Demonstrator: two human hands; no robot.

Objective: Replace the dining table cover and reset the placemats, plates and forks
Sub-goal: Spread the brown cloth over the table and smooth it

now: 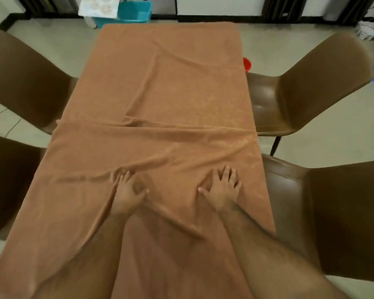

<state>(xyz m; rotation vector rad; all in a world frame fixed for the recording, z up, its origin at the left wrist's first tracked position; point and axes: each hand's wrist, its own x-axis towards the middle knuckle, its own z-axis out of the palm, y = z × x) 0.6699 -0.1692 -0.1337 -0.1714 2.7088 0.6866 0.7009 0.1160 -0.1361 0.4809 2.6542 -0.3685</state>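
The soft, floppy orange-brown cloth table cover (160, 93) wrinkles easily under the left hand (127, 190) and right hand (221, 190), fingers spread flat, so pull it by the edges beyond the fingertips.

The table cover (160, 93) lay spread under both hands, the left hand (126, 194) beside the right hand (221, 192). Two chairs (26, 83) stood left of them, two chairs (311, 89) right; a basket (134, 11) sat far ahead.

The table cover (160, 93) is plain terracotta orange, no pattern. Four chairs (311, 83) at three and nine o'clock are glossy brown. At twelve o'clock a teal tub (134, 11) sits beside a pale floral-printed cloth (98, 7). A red object (247, 64) peeks out at two o'clock.
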